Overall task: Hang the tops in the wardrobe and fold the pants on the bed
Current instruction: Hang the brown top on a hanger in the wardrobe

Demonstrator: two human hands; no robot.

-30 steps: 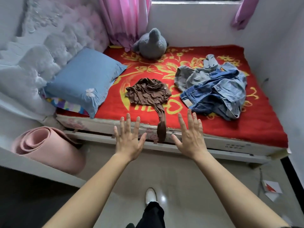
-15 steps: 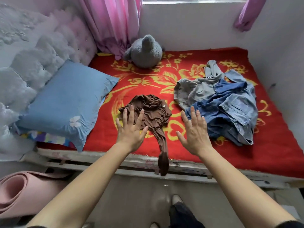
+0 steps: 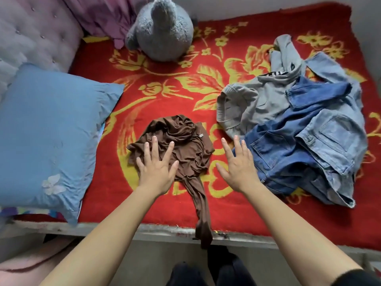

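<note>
Both hands spread, holding nothing — left hand (image 3: 157, 169) over the limp brown garment (image 3: 177, 145), right hand (image 3: 237, 168) beside it — soft, light, best pinched at an edge.

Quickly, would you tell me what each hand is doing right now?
Left hand: open, fingers spread over the brown garment, holding nothing.
Right hand: open, holding nothing.

Bed (image 3: 156, 104): pillow (image 3: 47, 131), plush (image 3: 162, 29), brown top (image 3: 185, 145), denim pile (image 3: 305, 129).
</note>
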